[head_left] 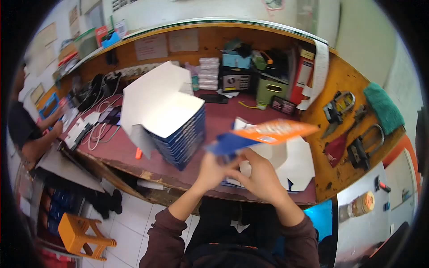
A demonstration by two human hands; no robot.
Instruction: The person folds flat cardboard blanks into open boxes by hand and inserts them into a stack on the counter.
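Observation:
Both my hands are together over the front of the desk, at a blue and orange carton piece that is blurred by motion. My left hand is closed round its blue left end. Right beside it, my right hand is closed at the carton's lower edge. Under and behind my right hand lie flat white carton pieces with some blue edges. To the left stands a tall stack of nested blue cartons with white insides and raised white flaps.
The maroon desk holds a green box, a yellow tape measure, cables and an orange cutter. A person works at far left. Near them is an orange stool. Padlocks hang at right; a jar stands below.

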